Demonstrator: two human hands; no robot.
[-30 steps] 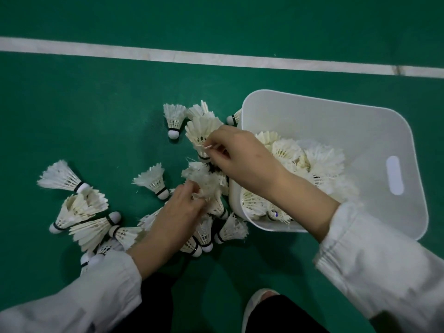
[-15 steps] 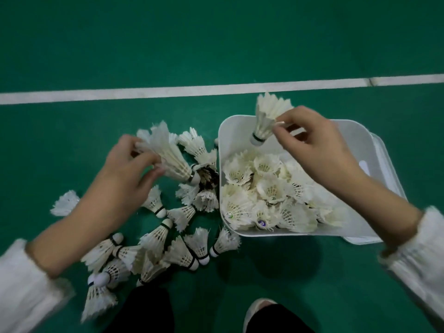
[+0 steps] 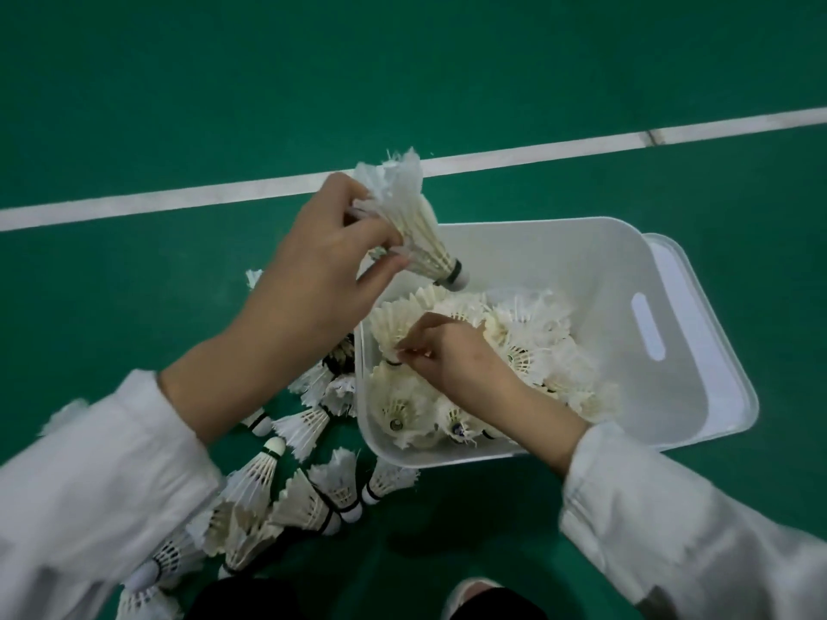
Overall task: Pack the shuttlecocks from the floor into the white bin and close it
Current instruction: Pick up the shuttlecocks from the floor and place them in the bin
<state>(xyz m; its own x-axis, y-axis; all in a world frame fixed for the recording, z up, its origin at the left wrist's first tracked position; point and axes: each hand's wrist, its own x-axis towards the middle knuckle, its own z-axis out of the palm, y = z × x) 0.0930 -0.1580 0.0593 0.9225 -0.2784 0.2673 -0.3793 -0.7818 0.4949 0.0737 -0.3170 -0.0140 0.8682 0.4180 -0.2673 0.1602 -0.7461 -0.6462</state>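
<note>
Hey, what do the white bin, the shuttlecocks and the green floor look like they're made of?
White bin: likely plastic, smooth semi-matte; thin moulded walls, rounded corners, cut-out handle slot.
Shuttlecocks: skirts look like real feathers, with frayed tips and visible quills; rounded white bases, possibly cork under a covering.
Green floor: seemingly matte synthetic court surfacing, uniform in colour.

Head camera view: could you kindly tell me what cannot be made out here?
Head view:
- White feather shuttlecocks on the green floor: count unclear; left white sleeve covers some, bottom edge cuts others.
- White plastic bin: its lower layers hidden by top shuttlecocks and the right hand.
- Flat white lid: only an edge shows beyond the bin.
</note>
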